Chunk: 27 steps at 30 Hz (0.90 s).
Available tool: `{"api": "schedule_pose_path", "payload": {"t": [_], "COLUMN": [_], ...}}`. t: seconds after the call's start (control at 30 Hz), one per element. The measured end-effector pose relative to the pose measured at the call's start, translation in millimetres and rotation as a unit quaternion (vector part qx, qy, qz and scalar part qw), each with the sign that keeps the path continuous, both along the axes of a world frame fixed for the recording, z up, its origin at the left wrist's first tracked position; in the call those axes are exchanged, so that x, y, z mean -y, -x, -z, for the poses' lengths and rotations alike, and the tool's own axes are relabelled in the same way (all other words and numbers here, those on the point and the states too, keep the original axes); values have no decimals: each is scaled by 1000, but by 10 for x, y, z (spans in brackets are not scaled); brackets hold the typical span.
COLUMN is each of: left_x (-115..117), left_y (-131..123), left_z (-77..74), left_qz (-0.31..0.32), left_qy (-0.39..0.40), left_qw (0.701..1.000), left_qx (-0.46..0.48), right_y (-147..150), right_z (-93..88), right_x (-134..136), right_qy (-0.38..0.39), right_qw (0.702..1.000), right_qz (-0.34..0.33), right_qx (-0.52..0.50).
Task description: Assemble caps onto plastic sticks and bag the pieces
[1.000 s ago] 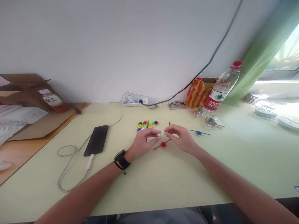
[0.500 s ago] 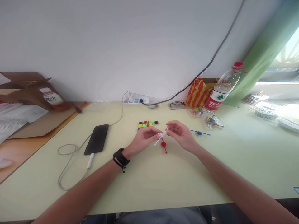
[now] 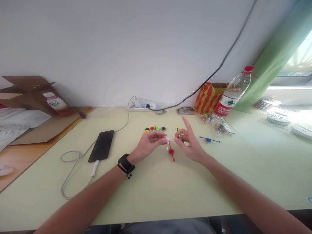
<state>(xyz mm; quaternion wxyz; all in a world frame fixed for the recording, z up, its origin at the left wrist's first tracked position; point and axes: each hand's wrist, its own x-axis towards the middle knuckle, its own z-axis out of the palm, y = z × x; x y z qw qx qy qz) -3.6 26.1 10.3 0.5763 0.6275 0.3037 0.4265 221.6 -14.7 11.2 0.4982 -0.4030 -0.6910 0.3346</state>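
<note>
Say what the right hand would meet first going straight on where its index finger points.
Probably the eyeglasses near the wall; the right hand points its index finger toward them, though depth is unclear and it might pass above.

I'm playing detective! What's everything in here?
White piece: 1, white, in left hand
Red arrow: 1, red, table centre
Blue arrow: 1, blue, right of right hand
Small pieces: some, yellow and dark, behind right hand
Round discs: several, mixed, behind left hand
Phone: 1, black, table left
Cable: 1, grey, at phone
Power strip: 1, white, by wall
Cord: 1, dark, along wall
Striped bag: 1, red-yellow, table back
Glasses: 1, dark, table back
Big bottle: 1, clear, table back
Plastic: some, clear, by big bottle
Box: 1, brown, far left
Packets: several, white, by box
Small bottle: 1, white-capped, by box
Disc stacks: several, white, far right
Curtain: 1, green, right
Wristband: 1, black, left wrist
Left hand, right hand: 2, centre
</note>
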Motion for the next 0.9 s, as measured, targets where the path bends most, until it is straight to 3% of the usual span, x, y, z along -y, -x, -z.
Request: {"api": "schedule_pose_path", "payload": {"t": [0.07,0.23,0.37,0.5,0.73,0.83,0.9], "left_x": [1,-15,-27,-16,-4,0,2], "left_y": [-4,10,26,16,2,2,0], "left_z": [2,-1,-17,-21,-8,-9,-11], "left_qz": [0,-30,-46,-42,-40,-48,-53], "left_qy": [1,-9,-22,-18,-16,-23,-26], "left_qw": [1000,999,999,999,999,999,998], "left_qx": [4,10,-3,8,14,10,12], "right_y": [-16,-127,-136,-80,45,20,-30], "right_z": [-15,-62,-99,-99,-40,-67,-98], "right_x": [-7,-78,-84,-55,-10,-15,-35], "right_qy": [27,102,64,57,223,269,252], "right_qw": [1000,987,994,997,963,942,939], "right_qz": [-8,-119,-72,-50,-12,-106,-160], "right_qx": [-7,20,43,-10,-150,-168,-169]}}
